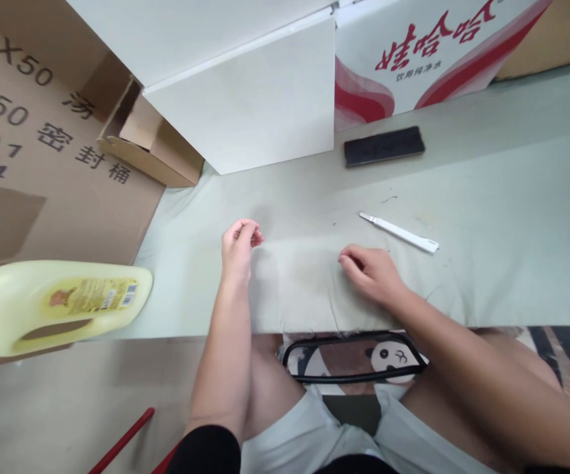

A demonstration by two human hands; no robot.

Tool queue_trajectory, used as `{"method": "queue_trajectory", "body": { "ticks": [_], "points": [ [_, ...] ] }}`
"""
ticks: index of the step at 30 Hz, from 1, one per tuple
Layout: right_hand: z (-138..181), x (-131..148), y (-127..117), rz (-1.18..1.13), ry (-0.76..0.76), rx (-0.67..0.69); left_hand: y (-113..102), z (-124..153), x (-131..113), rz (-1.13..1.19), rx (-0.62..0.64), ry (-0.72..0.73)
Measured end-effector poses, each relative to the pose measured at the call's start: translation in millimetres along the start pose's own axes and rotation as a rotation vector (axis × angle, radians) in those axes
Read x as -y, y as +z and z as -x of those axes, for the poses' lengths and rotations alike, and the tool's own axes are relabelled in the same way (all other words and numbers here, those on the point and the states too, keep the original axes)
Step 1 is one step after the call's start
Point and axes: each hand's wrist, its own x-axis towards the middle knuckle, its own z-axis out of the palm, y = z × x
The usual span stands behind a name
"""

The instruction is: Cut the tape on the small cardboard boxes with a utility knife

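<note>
My left hand (240, 242) is just above or on the pale green cloth (295, 289), its fingers curled in and the thumb against them; nothing shows in it. To its right, my right hand (371, 271) rests in a loose fist on the same cloth, with no object visible in its fingers. Beyond the right hand lies a slim white-handled knife (399, 233), its narrow grey tip pointing up and left; the hand does not touch it. Farther back, a dark oblong block (384, 146) lies flat on the cloth; I cannot tell its kind.
White boxes (265, 99) and a red-and-white carton (413, 59) line the back. At left stand a large cardboard box (33, 164), a small open carton (166, 145) and a pale yellow jug (68, 303) lying sideways. A panda-print bag (354, 359) shows below the table's front edge.
</note>
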Motion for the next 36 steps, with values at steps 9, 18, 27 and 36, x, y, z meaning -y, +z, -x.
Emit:
{"method": "queue_trajectory", "body": {
  "ticks": [9,18,27,36],
  "points": [
    [2,-7,12,0.248,-0.024,0.104,-25,-49,1,-0.195,-0.157,0.032],
    [4,-9,15,0.385,-0.060,0.131,-92,-151,-84,-0.598,-0.451,0.340],
    [5,-9,18,0.430,-0.075,0.111,-128,-202,-113,-0.880,-0.399,0.302],
    [3,-5,15,0.405,-0.057,0.128,-118,-170,-108,-1.001,-0.355,0.367]
  ]
}}
